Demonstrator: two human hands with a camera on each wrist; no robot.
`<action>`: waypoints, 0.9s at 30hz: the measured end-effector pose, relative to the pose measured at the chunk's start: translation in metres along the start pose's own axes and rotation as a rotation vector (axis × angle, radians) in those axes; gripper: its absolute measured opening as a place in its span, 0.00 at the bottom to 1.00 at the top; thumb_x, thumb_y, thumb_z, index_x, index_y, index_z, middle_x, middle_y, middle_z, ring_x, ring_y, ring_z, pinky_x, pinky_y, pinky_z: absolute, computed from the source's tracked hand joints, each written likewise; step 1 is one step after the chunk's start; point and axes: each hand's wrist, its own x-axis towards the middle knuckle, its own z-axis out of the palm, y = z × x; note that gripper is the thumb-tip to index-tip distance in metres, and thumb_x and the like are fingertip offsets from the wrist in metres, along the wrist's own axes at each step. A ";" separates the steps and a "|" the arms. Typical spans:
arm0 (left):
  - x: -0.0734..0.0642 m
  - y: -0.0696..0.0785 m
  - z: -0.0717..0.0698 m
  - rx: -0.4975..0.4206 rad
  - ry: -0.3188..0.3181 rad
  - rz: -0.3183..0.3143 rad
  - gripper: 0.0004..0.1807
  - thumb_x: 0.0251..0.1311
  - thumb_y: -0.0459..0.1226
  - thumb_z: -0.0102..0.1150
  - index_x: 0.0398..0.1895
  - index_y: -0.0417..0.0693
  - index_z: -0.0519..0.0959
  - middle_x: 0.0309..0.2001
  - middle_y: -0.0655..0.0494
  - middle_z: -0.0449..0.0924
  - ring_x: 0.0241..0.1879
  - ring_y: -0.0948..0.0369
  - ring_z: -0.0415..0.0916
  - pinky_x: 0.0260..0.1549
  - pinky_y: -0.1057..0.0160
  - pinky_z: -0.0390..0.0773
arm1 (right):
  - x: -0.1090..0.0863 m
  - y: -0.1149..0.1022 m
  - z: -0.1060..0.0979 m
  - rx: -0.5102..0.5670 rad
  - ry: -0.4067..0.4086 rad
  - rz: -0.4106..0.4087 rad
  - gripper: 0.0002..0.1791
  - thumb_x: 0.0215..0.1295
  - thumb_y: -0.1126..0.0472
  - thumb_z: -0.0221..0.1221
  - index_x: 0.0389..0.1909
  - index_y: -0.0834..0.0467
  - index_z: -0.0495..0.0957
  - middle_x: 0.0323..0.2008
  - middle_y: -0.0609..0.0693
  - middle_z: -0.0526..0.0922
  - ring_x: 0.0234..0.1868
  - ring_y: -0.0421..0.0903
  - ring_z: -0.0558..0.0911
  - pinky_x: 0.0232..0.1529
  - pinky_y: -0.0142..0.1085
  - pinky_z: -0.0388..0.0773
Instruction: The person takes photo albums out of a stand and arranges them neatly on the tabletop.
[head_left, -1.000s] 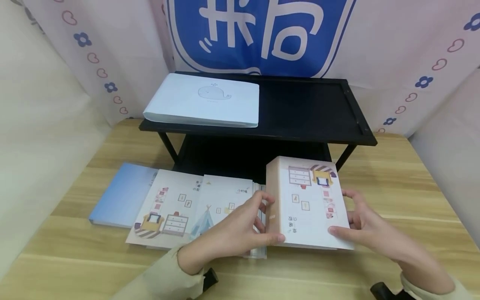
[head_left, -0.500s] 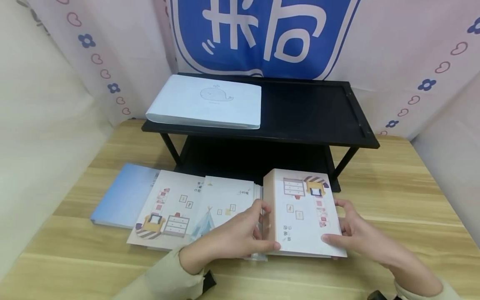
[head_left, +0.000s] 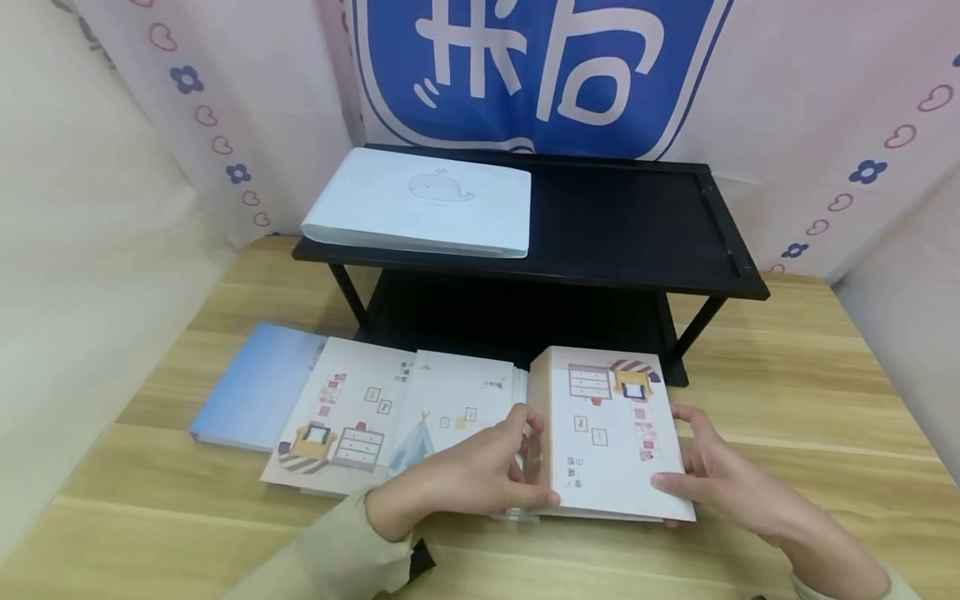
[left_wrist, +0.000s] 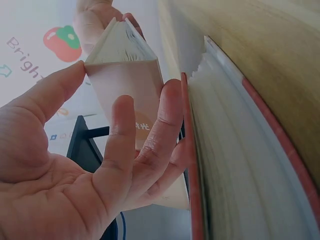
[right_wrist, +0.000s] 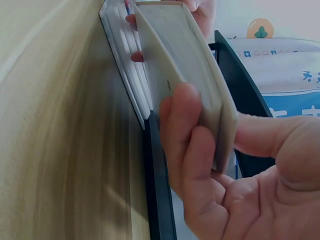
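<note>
A thick white photo album (head_left: 615,433) with printed furniture pictures and a beige spine is held between both hands in the head view. My left hand (head_left: 480,471) grips its spine side, thumb at the near corner of the cover. In the left wrist view the thumb and fingers span the album's spine (left_wrist: 122,82). My right hand (head_left: 723,475) holds the opposite edge, thumb on the cover and fingers underneath. The right wrist view shows the album's page edges (right_wrist: 185,60) tilted above the wooden table (right_wrist: 65,125). Whether its far end touches the lower shelf cannot be told.
Several albums lie left of the held one: a blue album (head_left: 258,387), a white album (head_left: 337,417) and a tent-print album (head_left: 457,408). Behind stands a black two-tier shelf (head_left: 630,225), with a whale-print album (head_left: 427,204) on its top. A printed curtain (head_left: 262,75) hangs behind.
Both hands have lowered the held album towards me and slightly left, beside the row of albums. Over the last half second it moves little. The head view has shifted slightly.
</note>
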 end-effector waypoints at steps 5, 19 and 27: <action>0.000 0.000 0.001 -0.007 -0.005 -0.017 0.40 0.55 0.48 0.72 0.65 0.50 0.60 0.51 0.49 0.75 0.31 0.64 0.78 0.25 0.64 0.80 | 0.000 0.003 -0.001 0.007 -0.017 -0.034 0.48 0.74 0.66 0.52 0.72 0.66 0.21 0.40 0.62 0.84 0.30 0.50 0.85 0.35 0.34 0.79; -0.002 0.001 0.000 0.104 -0.018 -0.019 0.40 0.54 0.53 0.72 0.64 0.51 0.61 0.46 0.54 0.78 0.33 0.66 0.77 0.30 0.67 0.78 | -0.007 0.003 -0.005 0.054 -0.072 -0.034 0.47 0.76 0.63 0.50 0.72 0.61 0.20 0.38 0.64 0.84 0.30 0.52 0.85 0.40 0.33 0.77; -0.001 0.001 0.000 0.163 0.012 0.002 0.42 0.52 0.53 0.73 0.65 0.49 0.63 0.42 0.57 0.77 0.32 0.67 0.74 0.29 0.69 0.77 | -0.006 0.006 -0.006 0.098 -0.078 -0.009 0.48 0.76 0.62 0.50 0.73 0.60 0.19 0.41 0.62 0.84 0.34 0.52 0.85 0.43 0.32 0.77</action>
